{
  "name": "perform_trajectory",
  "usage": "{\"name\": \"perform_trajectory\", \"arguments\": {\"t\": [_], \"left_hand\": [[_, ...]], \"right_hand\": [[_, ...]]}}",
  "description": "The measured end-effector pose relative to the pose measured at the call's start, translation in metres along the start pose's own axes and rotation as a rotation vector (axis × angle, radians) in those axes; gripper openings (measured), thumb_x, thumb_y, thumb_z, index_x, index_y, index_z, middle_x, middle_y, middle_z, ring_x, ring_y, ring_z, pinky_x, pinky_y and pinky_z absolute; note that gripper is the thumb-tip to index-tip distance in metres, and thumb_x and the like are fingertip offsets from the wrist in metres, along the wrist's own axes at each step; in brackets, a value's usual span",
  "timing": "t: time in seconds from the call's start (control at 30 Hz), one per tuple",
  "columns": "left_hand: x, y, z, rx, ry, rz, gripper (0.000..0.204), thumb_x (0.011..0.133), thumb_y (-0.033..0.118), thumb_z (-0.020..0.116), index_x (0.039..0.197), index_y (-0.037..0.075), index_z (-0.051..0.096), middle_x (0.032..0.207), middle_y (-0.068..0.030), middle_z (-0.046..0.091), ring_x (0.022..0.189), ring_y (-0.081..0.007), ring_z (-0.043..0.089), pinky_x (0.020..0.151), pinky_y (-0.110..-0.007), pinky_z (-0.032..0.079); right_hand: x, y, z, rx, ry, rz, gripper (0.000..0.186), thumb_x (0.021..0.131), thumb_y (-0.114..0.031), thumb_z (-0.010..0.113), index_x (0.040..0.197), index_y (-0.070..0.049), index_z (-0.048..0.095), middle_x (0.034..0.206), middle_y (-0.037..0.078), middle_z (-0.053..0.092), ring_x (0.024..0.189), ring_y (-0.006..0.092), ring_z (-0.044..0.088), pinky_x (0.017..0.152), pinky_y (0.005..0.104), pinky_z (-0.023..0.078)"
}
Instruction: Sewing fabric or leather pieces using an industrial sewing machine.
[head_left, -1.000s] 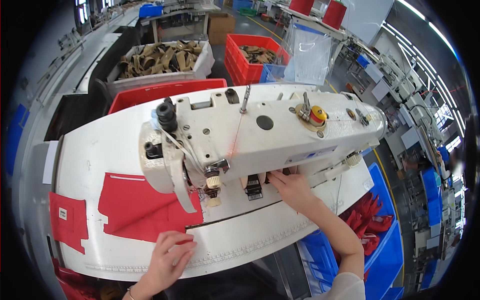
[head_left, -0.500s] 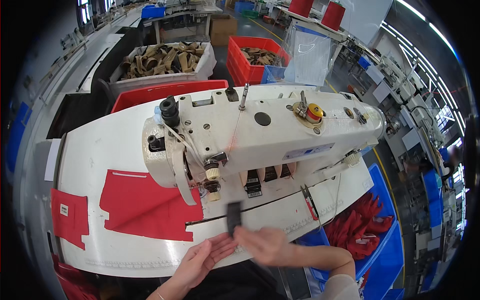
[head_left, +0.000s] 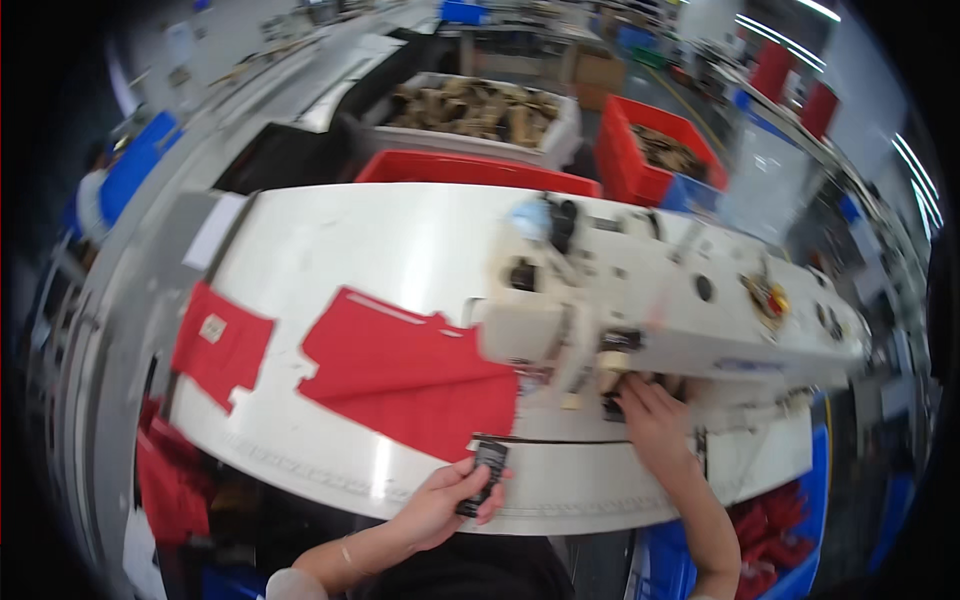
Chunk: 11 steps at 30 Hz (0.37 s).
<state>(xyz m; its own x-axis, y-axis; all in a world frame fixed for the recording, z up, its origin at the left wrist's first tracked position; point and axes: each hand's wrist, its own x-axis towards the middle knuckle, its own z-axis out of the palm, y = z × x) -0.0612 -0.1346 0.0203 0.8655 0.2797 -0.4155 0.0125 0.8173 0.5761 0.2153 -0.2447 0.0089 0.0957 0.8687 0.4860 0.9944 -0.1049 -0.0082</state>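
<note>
A small black label (head_left: 490, 462) with pale print is pinched in my left hand (head_left: 455, 500), closed at the front edge of the white sewing table (head_left: 350, 230). My right hand (head_left: 655, 420) reaches in under the arm of the white sewing machine (head_left: 670, 310). Its fingertips are at a black label (head_left: 613, 407) by the needle area; blur and the machine hide whether they grip it. To the left of the machine lies a large red fabric piece (head_left: 410, 375), its right edge near the machine head. A smaller red piece (head_left: 225, 340) with a pale patch lies farther left.
A blue bin (head_left: 815, 500) with red fabric stands below the table at right. Behind the table are a red bin (head_left: 480, 172), a white bin (head_left: 565, 135) of brown pieces and another red bin (head_left: 625, 150). Red cloth (head_left: 170, 480) hangs at the left edge.
The black piece in my right hand is gone from it; my left hand, open before, now holds a black label. My right hand has moved under the machine. The view has swung left.
</note>
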Motion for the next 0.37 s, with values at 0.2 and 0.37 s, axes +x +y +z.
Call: {"name": "perform_trajectory", "arguments": {"t": [0.2,0.37], "left_hand": [[-0.001,-0.003,-0.013,-0.052,-0.170,0.119,0.027,0.100,0.022,0.034,0.114,0.001,0.046,0.079,-0.0010,0.051,0.063,-0.0070,0.043,0.059,-0.021,0.038],[-0.010,-0.004,-0.015,-0.045,-0.085,0.330,0.021,0.099,0.020,0.038,0.100,0.005,0.053,0.076,0.0053,0.052,0.063,-0.0041,0.045,0.062,-0.019,0.041]], "right_hand": [[-0.009,0.018,-0.013,0.080,-0.133,-0.038,0.028,0.078,-0.013,0.060,0.105,-0.006,0.063,0.113,0.014,0.059,0.099,0.0268,0.059,0.080,0.0361,0.050],[0.019,0.000,-0.004,0.011,-0.388,0.047,0.034,0.083,-0.012,0.055,0.117,-0.013,0.059,0.126,0.011,0.053,0.107,0.0303,0.056,0.086,0.0420,0.047]]}}
